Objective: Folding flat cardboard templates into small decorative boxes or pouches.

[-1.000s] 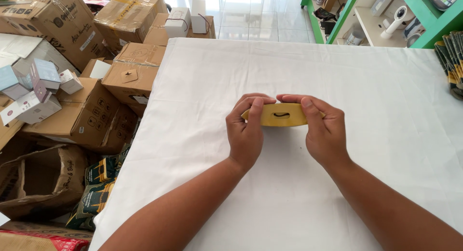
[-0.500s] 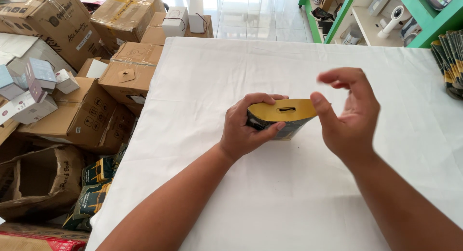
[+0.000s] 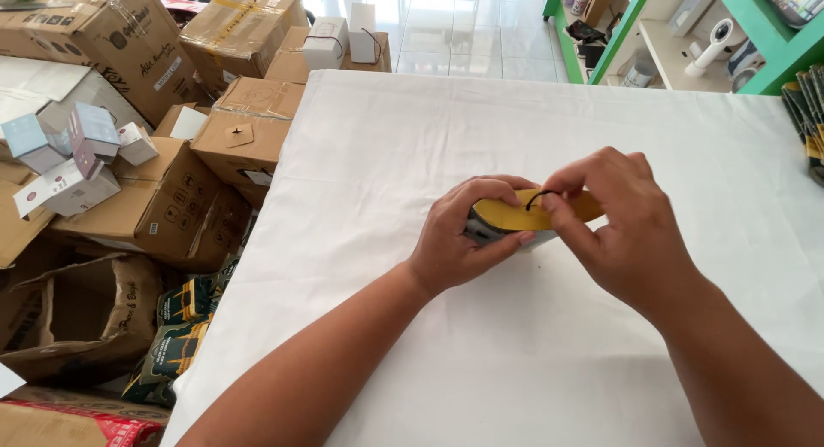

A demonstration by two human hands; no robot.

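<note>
A small pouch with a yellow top flap (image 3: 515, 215) and a dark printed body stands on the white table cloth (image 3: 412, 146) near the middle. My left hand (image 3: 459, 237) grips its left side, thumb under the flap. My right hand (image 3: 622, 228) pinches the yellow flap from the right, fingers over the hang slot. The lower part of the pouch is hidden behind both hands.
Brown cardboard boxes (image 3: 227, 138) and small white boxes (image 3: 69, 155) are piled left of the table. Dark and yellow pouches (image 3: 176, 335) lie on the floor at the lower left. Green shelving (image 3: 755, 35) stands at the back right, and more pouches (image 3: 811, 121) sit at the right edge.
My right hand had lifted off the pouch with fingers spread; it has come back down and pinched the yellow flap. My left hand kept hold of the pouch, which now stands more upright.
</note>
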